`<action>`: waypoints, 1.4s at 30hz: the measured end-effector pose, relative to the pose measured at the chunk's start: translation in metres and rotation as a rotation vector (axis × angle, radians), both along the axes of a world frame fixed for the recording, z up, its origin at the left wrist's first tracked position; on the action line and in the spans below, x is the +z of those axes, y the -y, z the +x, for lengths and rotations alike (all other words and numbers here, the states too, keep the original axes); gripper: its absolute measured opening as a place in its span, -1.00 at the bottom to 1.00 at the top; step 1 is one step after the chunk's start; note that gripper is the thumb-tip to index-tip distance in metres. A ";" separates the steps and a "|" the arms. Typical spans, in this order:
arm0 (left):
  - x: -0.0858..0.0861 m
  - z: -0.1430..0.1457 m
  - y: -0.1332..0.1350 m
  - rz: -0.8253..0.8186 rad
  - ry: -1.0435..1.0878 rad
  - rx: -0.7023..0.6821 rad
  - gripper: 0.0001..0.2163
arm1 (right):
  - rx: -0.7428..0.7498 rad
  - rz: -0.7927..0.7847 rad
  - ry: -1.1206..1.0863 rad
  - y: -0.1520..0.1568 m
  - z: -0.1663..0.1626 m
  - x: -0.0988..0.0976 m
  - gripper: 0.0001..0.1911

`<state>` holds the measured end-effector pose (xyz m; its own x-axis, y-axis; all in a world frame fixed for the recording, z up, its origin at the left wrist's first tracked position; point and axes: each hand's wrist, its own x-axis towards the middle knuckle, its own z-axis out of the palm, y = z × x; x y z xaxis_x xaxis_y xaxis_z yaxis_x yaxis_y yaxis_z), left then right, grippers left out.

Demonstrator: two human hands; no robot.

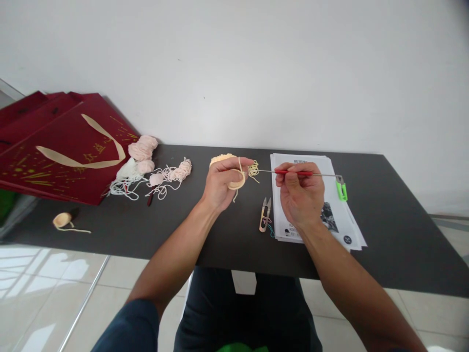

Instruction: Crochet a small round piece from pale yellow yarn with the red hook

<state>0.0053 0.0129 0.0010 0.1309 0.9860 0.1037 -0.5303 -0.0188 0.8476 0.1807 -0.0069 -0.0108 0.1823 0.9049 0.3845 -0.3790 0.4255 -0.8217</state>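
Over the middle of the dark table, my left hand [224, 181] is closed on a small cream crochet piece [237, 184]. A strand of yarn loops over its index finger, and a short tail hangs below. My right hand [301, 193] grips a crochet hook [293, 172] by its red handle, held level with the thin metal shaft pointing left. The hook's tip reaches the left hand's fingertips; whether it sits inside a stitch is too small to tell. Behind the left hand is pale yellow yarn [221, 158], partly hidden, with a loose tangle [253, 169] beside the fingers.
Thread snips [265, 214] lie between the hands. Printed sheets [287, 227] with a green clip [341, 188] are under my right hand. Leftward are pink yarn [142, 147], white yarn [126, 183], a cream crocheted cup [62, 220] and dark red gift bags [66, 146]. A wall stands behind.
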 end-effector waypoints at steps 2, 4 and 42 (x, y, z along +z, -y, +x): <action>0.001 -0.001 -0.001 0.007 0.002 -0.012 -0.72 | -0.011 0.003 0.004 0.000 0.001 0.001 -0.74; 0.001 -0.001 -0.001 -0.005 -0.008 -0.010 -0.73 | 0.006 0.004 -0.008 0.000 0.001 0.002 -0.76; -0.003 0.010 0.003 0.011 -0.069 0.220 -0.86 | -0.088 0.119 0.009 0.004 -0.005 -0.003 -0.87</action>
